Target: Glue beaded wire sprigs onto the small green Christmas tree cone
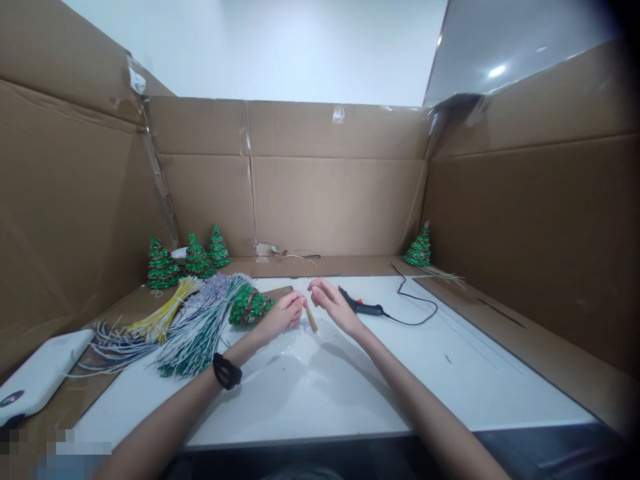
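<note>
My left hand [286, 315] is closed in a pinch over the white table, left of centre. Whatever sits at its fingertips is too small to make out. Facing it, my right hand [331, 303] holds its bent fingers apart, with nothing visible in them. Between the hands, a short brown stick [312, 320] slants down below the left fingertips; I cannot tell whether it is held or lies on the table. A green glittery Christmas tree ornament [247, 307] lies on its side beside my left hand. Right of my right hand is a black glue gun [369, 309].
Bundles of green-and-white [200, 340] and yellow [167, 310] wire stems lie at left. Several upright green trees [161, 265] stand behind them, another tree [419, 247] at back right. A white device [43, 373] lies front left. Cardboard walls [340, 200] enclose the white table [450, 393].
</note>
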